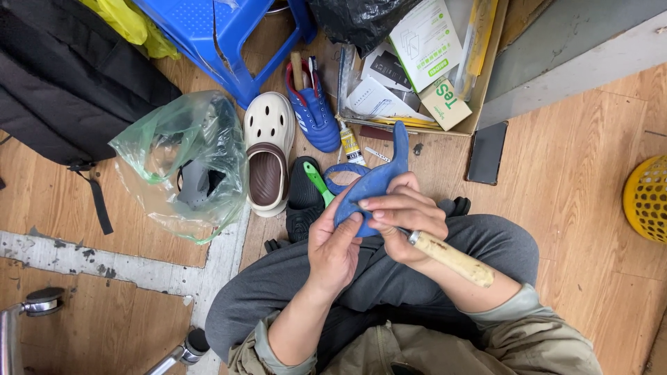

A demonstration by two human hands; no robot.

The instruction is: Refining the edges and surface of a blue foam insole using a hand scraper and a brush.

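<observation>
Hands meet over our lap: our left hand [335, 244] grips a blue sandal [372, 182]; our right hand [405, 217] clasps a wooden-handled tool [451, 259] against it; clogs [268, 153] lie nearby.

1. The floor [577, 173] is laid in warm brown wood-look planks, evenly lit with soft shadows.
2. At lower left a worn strip of grey concrete [104, 260] crosses the planks, its paint chipped and patchy.
3. A pale grey ledge [577, 59] runs diagonally across the upper right corner.
4. A blue plastic stool [222, 35] stands at top centre, its legs on the planks.
5. Shiny metal chair legs [28, 312] show at the bottom left edge.
6. A yellow mesh basket [647, 198] sits at the right edge, cut off by the frame.
</observation>
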